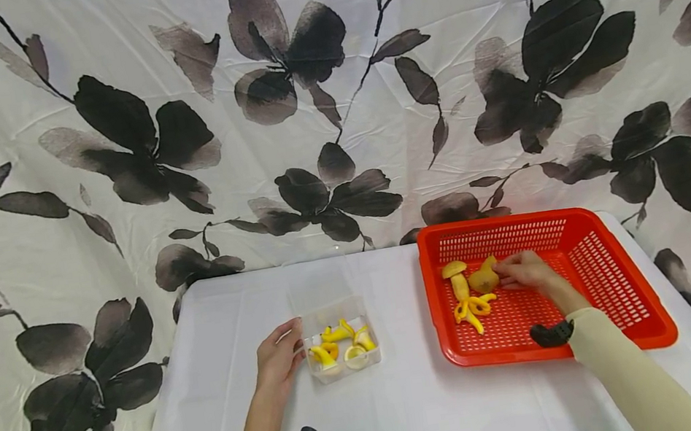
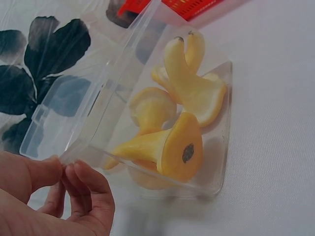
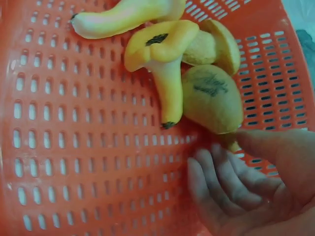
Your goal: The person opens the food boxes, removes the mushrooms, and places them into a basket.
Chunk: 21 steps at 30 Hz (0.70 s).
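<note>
A clear plastic box (image 1: pixel 346 375) holds several yellow trumpet-shaped toy mushrooms (image 2: pixel 182 147). At the box's left side my left hand (image 1: pixel 278 357) pinches its edge between thumb and fingertips. Inside the red basket (image 1: pixel 504 355), my right hand (image 1: pixel 522 270) pinches the short stem of a brownish-yellow mushroom (image 3: pixel 214 101) whose rounded cap has a dark mark. Just left of it lies another tan mushroom (image 1: pixel 457 279) with a domed cap. Nearer to me in the basket are yellow trumpet-shaped mushrooms (image 3: pixel 165 64), with dark spots on their ends.
The box's clear lid (image 2: pixel 56 118) is raised along its far side. Both box and basket stand on a white-covered table (image 1: pixel 388 423). A white cloth with dark flowers (image 1: pixel 319 123) hangs right behind the table. The basket's slotted walls rise around my right hand.
</note>
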### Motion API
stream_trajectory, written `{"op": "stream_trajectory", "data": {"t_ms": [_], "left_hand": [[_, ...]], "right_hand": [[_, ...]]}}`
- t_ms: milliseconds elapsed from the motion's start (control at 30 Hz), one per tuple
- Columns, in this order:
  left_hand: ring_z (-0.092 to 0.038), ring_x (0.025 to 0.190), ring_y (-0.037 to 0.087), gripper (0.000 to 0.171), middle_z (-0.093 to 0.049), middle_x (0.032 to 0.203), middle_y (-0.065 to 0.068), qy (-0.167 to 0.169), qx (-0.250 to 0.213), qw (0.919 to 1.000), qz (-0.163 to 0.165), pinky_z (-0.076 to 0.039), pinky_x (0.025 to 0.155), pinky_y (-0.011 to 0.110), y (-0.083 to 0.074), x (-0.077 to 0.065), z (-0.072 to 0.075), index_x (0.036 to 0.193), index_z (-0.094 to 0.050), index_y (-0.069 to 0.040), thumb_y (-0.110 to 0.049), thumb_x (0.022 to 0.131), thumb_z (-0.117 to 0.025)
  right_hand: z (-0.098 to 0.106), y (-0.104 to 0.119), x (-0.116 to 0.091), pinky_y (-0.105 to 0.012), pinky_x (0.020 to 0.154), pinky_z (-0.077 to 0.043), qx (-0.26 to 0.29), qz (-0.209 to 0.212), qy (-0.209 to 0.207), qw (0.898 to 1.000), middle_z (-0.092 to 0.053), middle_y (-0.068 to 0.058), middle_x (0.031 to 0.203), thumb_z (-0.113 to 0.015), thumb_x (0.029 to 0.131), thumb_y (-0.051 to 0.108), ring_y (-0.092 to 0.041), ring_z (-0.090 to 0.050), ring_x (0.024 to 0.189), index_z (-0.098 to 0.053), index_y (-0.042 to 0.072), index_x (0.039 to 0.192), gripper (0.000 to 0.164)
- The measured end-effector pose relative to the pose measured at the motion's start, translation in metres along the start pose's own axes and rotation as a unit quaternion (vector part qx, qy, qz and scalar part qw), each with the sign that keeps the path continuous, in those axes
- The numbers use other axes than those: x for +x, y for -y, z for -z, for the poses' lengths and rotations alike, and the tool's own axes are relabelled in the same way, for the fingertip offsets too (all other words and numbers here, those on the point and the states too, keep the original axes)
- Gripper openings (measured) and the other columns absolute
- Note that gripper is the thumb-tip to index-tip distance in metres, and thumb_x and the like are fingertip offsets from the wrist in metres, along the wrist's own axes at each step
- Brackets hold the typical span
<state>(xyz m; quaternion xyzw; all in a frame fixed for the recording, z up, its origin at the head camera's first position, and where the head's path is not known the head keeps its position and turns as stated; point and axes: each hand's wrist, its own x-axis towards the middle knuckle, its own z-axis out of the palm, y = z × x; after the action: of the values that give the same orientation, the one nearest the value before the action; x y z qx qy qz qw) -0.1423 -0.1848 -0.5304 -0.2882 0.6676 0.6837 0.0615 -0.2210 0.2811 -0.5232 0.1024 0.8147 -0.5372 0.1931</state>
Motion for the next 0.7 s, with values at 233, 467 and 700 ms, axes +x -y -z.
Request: {"op": "stream_trajectory", "data": {"t_ms": [233, 467, 700], "left_hand": [[-0.055, 0.098, 0.022, 0.042, -0.059, 0.117, 0.014, 0.002, 0.000, 1.0000, 0.000, -0.053, 0.073, 0.020, -0.001, 0.000, -0.001, 0.137, -0.060, -0.002, -0.027, 0.104, -0.064], [-0.054, 0.101, 0.023, 0.043, -0.058, 0.122, 0.016, -0.001, 0.002, 1.0000, 0.008, -0.052, 0.071, 0.018, -0.001, 0.000, -0.001, 0.139, -0.059, -0.003, -0.028, 0.104, -0.063], [-0.053, 0.102, 0.023, 0.045, -0.057, 0.122, 0.016, 0.003, 0.003, 1.0000, 0.006, -0.052, 0.071, 0.017, -0.001, 0.000, -0.001, 0.140, -0.057, -0.003, -0.029, 0.104, -0.063]], "right_hand": [[-0.003, 0.013, -0.009, -0.038, 0.073, -0.062, -0.048, 0.033, -0.045, 0.997, -0.069, -0.032, 0.109, -0.055, 0.103, 0.007, -0.017, -0.072, 0.076, -0.057, -0.020, 0.116, 0.030], [-0.015, 0.031, -0.015, -0.042, 0.076, -0.062, -0.053, 0.078, -0.036, 0.995, -0.069, -0.030, 0.106, -0.055, 0.104, 0.006, -0.024, -0.072, 0.081, -0.060, -0.017, 0.114, 0.025], [-0.027, 0.050, -0.023, -0.044, 0.080, -0.061, -0.050, 0.096, -0.008, 0.994, -0.068, -0.031, 0.108, -0.058, 0.104, 0.010, -0.034, -0.072, 0.086, -0.059, -0.016, 0.117, 0.029]]}}
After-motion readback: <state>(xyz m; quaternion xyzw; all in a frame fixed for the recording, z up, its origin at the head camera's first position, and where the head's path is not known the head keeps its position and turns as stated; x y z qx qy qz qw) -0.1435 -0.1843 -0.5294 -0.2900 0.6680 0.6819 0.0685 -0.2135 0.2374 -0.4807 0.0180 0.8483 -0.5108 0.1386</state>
